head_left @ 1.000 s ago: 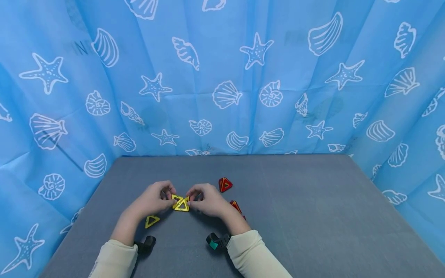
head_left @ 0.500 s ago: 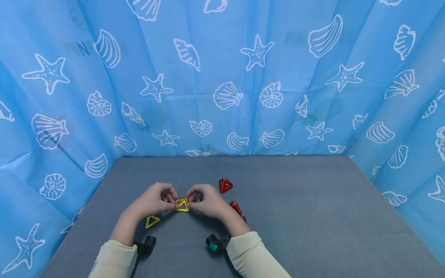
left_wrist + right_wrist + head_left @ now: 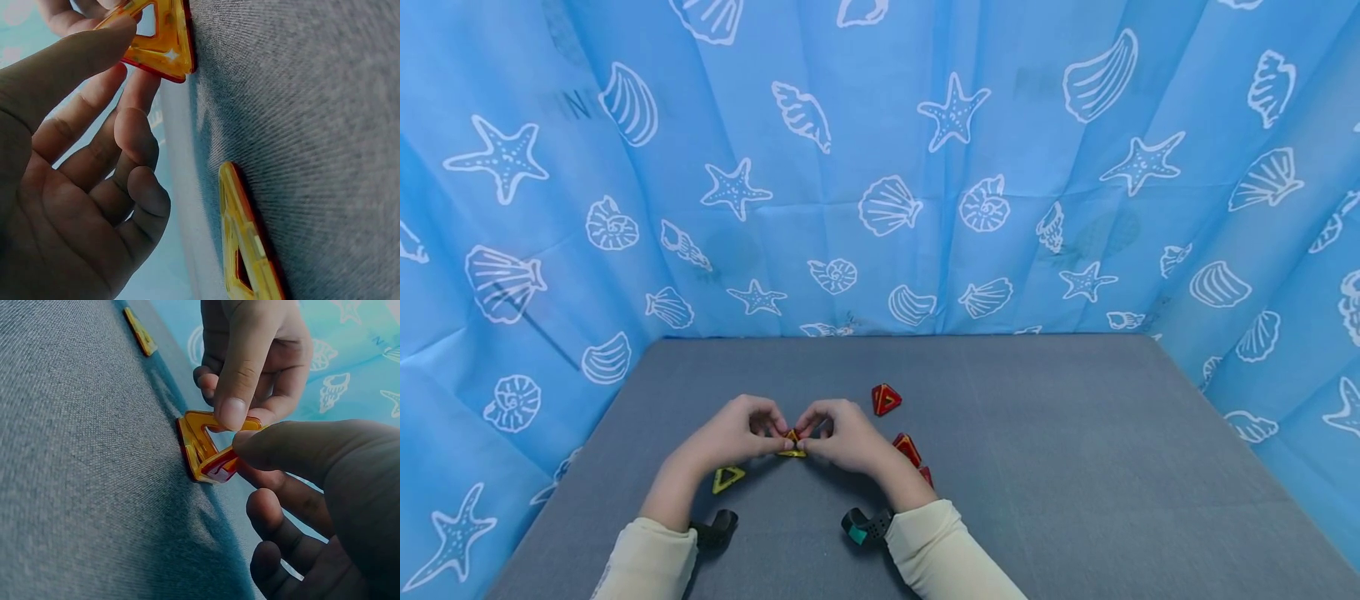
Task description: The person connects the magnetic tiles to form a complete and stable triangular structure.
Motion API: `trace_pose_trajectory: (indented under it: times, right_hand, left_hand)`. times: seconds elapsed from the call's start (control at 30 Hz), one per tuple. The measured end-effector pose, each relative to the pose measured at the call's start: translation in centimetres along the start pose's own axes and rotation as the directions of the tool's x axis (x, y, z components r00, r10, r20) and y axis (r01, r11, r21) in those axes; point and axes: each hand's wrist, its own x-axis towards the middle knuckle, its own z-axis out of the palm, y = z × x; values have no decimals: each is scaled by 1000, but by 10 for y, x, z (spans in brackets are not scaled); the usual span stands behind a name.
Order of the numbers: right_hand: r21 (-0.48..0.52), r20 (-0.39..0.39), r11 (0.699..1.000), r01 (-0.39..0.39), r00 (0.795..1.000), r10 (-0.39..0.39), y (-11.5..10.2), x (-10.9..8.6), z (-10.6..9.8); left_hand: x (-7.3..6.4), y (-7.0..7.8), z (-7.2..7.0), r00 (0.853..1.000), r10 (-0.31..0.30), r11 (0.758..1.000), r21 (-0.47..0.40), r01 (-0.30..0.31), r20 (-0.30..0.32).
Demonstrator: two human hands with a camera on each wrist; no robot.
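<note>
Yellow see-through triangular magnetic tiles lean together into a small pyramid (image 3: 792,453) on the table, between the two hands. Its apex is covered by fingertips in the head view. My left hand (image 3: 737,431) pinches a sloping tile (image 3: 172,53) from the left, thumb on its near face. From the right, my right hand (image 3: 844,433) pinches another side, thumb and fingers close to the left thumb at the top. In the right wrist view the base tile (image 3: 194,447) lies at the cloth under the raised ones. A separate yellow triangle tile (image 3: 732,470) lies flat below the left hand.
A red pyramid of tiles (image 3: 886,400) stands beyond the right hand. More red tiles (image 3: 907,450) lie beside the right forearm, which partly hides them. Black wrist bands (image 3: 865,527) sit near both cuffs. A blue shell-print curtain (image 3: 880,275) borders the grey table (image 3: 1060,467).
The yellow tiles, spread wider a second ago, have been folded upward and inward. Both hands have drawn together until their fingertips almost meet over the pyramid. The lone yellow tile has stayed put.
</note>
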Motion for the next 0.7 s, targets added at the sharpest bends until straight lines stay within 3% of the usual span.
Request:
trace_pose_trajectory:
  times: [0.7]
  right_hand:
    - [-18, 34, 1000, 13, 999, -12, 2, 0, -1]
  left_hand:
    - [-2, 2, -5, 1000, 2, 1000, -16, -2, 16]
